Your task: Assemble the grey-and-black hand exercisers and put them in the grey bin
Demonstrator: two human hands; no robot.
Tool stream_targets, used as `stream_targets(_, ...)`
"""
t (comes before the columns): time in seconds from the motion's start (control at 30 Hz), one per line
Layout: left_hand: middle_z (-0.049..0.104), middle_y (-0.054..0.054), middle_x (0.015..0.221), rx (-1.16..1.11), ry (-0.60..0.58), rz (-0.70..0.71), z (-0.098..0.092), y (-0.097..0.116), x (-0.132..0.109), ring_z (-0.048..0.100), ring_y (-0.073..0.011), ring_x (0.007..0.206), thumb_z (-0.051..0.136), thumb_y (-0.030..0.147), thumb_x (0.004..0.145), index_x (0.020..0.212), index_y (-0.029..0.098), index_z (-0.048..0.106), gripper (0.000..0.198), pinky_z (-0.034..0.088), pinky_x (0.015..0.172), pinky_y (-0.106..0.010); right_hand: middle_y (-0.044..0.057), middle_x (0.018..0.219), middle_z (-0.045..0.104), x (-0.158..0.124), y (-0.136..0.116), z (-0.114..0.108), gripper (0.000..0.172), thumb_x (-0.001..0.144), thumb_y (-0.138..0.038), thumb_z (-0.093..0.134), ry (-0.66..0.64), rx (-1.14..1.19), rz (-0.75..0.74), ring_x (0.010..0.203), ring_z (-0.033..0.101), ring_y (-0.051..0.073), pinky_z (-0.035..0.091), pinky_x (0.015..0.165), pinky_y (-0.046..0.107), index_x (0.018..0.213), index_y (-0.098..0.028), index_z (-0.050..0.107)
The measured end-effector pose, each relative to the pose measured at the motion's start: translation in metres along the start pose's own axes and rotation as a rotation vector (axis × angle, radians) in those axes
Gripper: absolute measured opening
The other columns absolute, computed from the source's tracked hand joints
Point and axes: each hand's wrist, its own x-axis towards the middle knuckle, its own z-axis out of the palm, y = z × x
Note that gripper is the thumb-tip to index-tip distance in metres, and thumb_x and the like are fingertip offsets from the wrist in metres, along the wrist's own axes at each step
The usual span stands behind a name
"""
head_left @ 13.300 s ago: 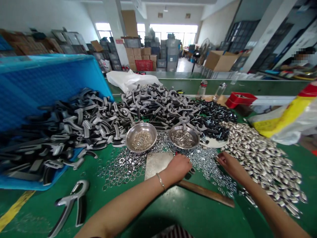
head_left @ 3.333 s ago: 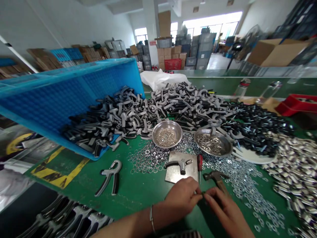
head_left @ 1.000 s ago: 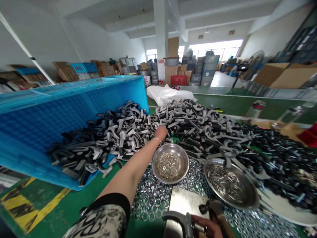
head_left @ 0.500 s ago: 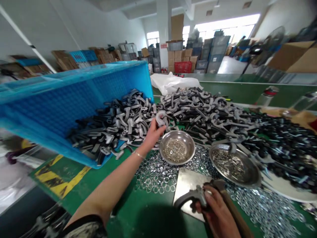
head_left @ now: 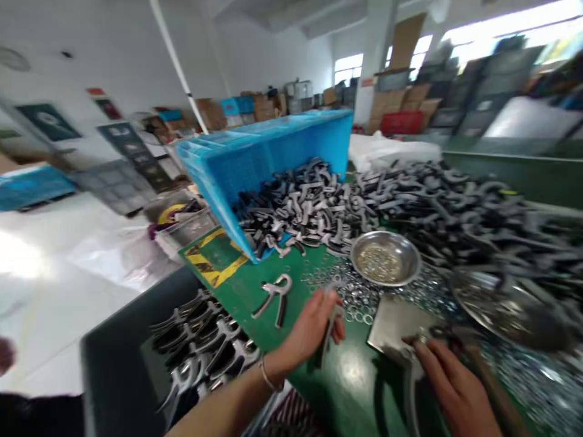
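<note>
My left hand point(head_left: 314, 328), closed, holds a grey hooked handle part point(head_left: 328, 337) upright over the green tabletop, its hook end blurred. My right hand point(head_left: 460, 385) is closed around another grey-and-black handle part point(head_left: 412, 388), just in front of a square metal plate point(head_left: 401, 321). Left of my left hand, a two-legged plier-like tool point(head_left: 276, 294) lies on the table. Beyond the plate stands a steel bowl point(head_left: 410, 258) of small metal pieces, with loose metal rings point(head_left: 359, 312) scattered around it.
A blue crate point(head_left: 218, 188) on its side spills handle parts point(head_left: 305, 206), beside a large pile point(head_left: 437, 200). Another steel bowl point(head_left: 546, 331) with metal pins stands right. At lower left, a dark tray point(head_left: 113, 340) holds several plier-like tools point(head_left: 200, 346). Washers point(head_left: 532, 388) lie at right.
The view has swung left, bringing the dark tray and the plier-like tool into sight. My left hand has come back from the pile with a handle part. My right hand still grips its part.
</note>
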Motion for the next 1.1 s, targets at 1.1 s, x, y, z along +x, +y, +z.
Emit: stream_targets(1.1, 0.069, -0.012, 0.11, 0.98, -0.531, 0.251, 0.072, -0.052, -0.021, 0.066, -0.0282, 0.101, 0.053, 0.051, 0.093, 0.124, 0.021, 0.051, 0.043, 0.048, 0.089, -0.038, 0.006, 0.089, 0.073, -0.017, -0.016, -0.022, 0.026, 0.098, -0.043, 0.046, -0.258, 0.247, 0.137, 0.084, 0.068, 0.023, 0.05, 0.077, 0.032, 0.098, -0.024, 0.063)
